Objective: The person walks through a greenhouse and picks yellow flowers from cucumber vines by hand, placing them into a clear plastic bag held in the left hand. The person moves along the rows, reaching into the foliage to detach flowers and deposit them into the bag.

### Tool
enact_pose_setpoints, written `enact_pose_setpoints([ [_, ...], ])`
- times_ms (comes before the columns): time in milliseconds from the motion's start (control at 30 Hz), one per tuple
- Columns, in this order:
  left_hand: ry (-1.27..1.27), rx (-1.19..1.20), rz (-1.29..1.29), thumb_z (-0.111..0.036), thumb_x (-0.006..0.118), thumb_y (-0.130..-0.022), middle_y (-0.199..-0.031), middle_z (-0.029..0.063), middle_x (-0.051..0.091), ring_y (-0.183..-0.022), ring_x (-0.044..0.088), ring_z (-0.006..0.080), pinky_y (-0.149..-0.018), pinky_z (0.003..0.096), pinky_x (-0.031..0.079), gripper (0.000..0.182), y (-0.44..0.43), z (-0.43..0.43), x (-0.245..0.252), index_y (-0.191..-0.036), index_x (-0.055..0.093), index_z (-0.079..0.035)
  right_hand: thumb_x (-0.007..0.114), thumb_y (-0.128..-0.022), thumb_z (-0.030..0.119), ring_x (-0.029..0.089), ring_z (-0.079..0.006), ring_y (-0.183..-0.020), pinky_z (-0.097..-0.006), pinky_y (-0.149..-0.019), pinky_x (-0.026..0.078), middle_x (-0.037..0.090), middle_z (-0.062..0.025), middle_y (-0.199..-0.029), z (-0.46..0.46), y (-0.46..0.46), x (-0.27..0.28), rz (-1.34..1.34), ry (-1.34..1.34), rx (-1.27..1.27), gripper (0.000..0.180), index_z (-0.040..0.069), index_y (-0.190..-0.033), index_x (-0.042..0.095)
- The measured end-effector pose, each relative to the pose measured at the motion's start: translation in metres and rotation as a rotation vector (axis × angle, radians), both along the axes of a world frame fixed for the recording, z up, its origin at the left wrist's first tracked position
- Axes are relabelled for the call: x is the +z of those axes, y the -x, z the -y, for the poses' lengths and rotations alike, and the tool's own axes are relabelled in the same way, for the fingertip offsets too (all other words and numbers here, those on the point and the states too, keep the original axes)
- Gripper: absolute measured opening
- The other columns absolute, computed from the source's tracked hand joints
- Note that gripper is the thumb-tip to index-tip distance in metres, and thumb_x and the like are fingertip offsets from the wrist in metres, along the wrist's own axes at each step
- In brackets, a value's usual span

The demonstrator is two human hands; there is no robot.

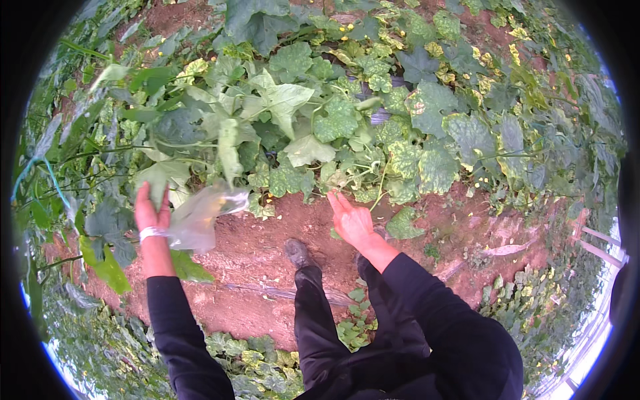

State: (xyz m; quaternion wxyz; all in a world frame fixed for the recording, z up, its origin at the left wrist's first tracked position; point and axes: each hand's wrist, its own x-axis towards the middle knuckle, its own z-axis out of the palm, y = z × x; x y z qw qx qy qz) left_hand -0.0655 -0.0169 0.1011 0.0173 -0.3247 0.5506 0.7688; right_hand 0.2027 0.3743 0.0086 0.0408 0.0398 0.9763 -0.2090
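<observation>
My left hand [151, 216] is raised at the left among the vines, thumb and fingers apart. A broad pale green leaf [158, 181] hangs against it and covers part of the fingers. From the white band [152, 232] at that wrist a clear plastic bag [197, 225] spreads to the right. My right hand [352, 222] reaches to the near edge of the plants, two fingers stretched forward and the others curled. Their tips are by a withered, yellowish leaf [336, 179] at the foot of the vines. Whether they pinch anything is too small to tell.
Mottled cucumber-like vines [335, 117] fill the ground ahead. Beneath me runs a reddish soil path [245, 245] with a dark plastic strip [280, 291]; my shoe [298, 252] stands on it. Blue twine [56, 182] hangs at the left. More plants [260, 357] grow behind me.
</observation>
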Motion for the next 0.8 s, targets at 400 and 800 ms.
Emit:
enact_pose_setpoints([
  [400, 1.468, -1.015, -0.723, -0.042, 0.060, -0.090, -0.140, 0.0256, 0.043, -0.131, 0.040, 0.0405, -0.111, 0.0477, 0.031, 0.065, -0.153, -0.207, -0.003, -0.137, 0.044, 0.000, 0.060, -0.081, 0.013, 0.067, -0.0325, -0.066, -0.0429, -0.058, 0.056, 0.065, -0.0123, -0.118, 0.054, -0.018, -0.023, 0.016, 0.398, 0.101, 0.043, 0.018, -0.124, 0.062],
  [800, 0.768, -1.543, -0.540, -0.011, 0.061, -0.089, -0.092, 0.0168, 0.069, -0.089, 0.068, 0.0333, -0.078, 0.0415, 0.055, 0.017, -0.221, -0.233, -0.087, -0.101, 0.069, -0.003, 0.060, -0.078, 0.019, 0.066, -0.0326, -0.065, -0.0448, -0.058, 0.054, 0.066, -0.0112, -0.072, 0.034, -0.065, -0.027, 0.263, 0.395, 0.168, 0.012, 0.008, -0.075, 0.065],
])
